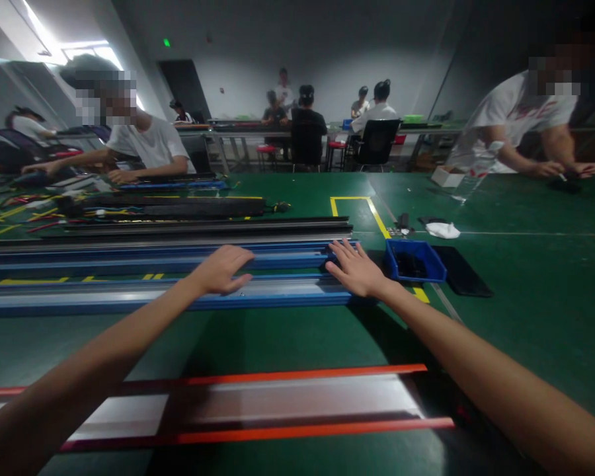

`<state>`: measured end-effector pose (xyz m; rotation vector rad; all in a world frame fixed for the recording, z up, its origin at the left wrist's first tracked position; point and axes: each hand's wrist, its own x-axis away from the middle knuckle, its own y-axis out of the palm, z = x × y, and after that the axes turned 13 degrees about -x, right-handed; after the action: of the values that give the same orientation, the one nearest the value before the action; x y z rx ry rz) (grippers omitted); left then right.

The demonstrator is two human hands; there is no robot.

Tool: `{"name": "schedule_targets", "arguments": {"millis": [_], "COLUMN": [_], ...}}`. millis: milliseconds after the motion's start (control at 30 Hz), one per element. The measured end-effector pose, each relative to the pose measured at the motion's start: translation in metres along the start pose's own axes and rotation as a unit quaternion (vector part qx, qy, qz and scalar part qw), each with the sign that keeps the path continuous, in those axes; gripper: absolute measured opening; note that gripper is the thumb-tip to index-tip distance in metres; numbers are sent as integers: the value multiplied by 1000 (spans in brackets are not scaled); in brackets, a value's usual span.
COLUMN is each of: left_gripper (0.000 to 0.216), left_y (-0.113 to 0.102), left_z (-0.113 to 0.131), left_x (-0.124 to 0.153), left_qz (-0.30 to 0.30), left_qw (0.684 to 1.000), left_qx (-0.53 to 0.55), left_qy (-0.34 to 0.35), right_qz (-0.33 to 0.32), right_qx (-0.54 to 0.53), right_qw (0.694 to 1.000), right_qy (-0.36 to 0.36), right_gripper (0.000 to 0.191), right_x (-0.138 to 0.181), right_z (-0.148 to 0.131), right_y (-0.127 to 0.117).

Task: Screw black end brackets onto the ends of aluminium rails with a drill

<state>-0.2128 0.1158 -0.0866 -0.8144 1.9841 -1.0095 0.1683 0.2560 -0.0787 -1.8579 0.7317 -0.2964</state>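
Note:
Across the bench lie two long blue metal channels, one behind the other. My left hand [223,270] is over the front blue channel [277,297], its fingers stretched forward and the thumb apart. At the right ends of the channels, my right hand [356,268] is spread flat, fingertips by the end of the rear blue channel [292,259]. I cannot tell whether either palm presses on the metal. Neither hand holds anything. Nearer to me, a silver channel with orange edges [297,403] lies below my forearms.
Black rails [218,228] lie behind the blue channels. Right of my right hand are a blue bin [441,270] with dark parts and a flat black slab [461,271]. Cables clutter the left. Co-workers sit at left [149,145] and right [515,119]; a clear bottle [471,178] stands near the right one.

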Motion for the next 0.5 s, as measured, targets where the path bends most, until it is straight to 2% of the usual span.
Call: {"name": "schedule_targets", "arguments": {"millis": [267, 500], "left_gripper": [45, 39], "left_y": [7, 7], "left_z": [-9, -12], "left_x": [-6, -11], "left_qz": [-21, -11], "left_qw": [1000, 1000], "left_qx": [-13, -24], "left_qy": [-14, 2], "right_qz": [16, 19], "right_qx": [0, 3], "right_qw": [1000, 1000], "right_qy": [-2, -7], "right_gripper": [91, 89], "right_x": [-12, -17], "right_z": [2, 3], "right_y": [0, -2]}}
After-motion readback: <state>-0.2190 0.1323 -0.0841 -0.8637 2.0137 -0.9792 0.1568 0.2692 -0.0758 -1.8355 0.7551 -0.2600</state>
